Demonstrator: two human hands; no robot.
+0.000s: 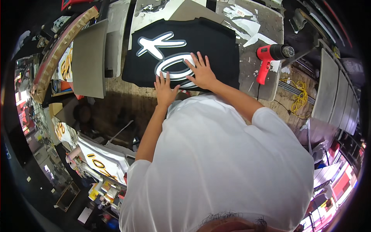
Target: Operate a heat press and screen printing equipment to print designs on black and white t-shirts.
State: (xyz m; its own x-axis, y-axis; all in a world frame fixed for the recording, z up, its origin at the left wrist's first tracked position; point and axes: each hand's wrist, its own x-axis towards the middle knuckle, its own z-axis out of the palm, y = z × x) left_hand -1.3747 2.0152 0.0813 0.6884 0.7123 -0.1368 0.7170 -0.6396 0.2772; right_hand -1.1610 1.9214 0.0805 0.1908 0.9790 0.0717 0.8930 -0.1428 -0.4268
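Observation:
A black garment (218, 46) lies spread over a flat work surface in front of me. It carries a large white print with a grey outline (156, 43), and the rounded part of this print lies partly under my hands. My left hand (166, 91) rests on the garment's near edge, fingers stretched out over the print's lower left. Further right and a little farther off, my right hand (202, 73) lies flat with fingers spread on the print's right side. Neither hand grips anything that I can see. What lies directly under the palms is hidden.
A red heat gun (264, 63) lies on the paint-spattered grey board (251, 83) right of the garment. Its cord runs down near a yellow coiled cable (300, 96). A grey flat panel (89, 58) stands at left; white printed shirts (102, 162) are stacked lower left.

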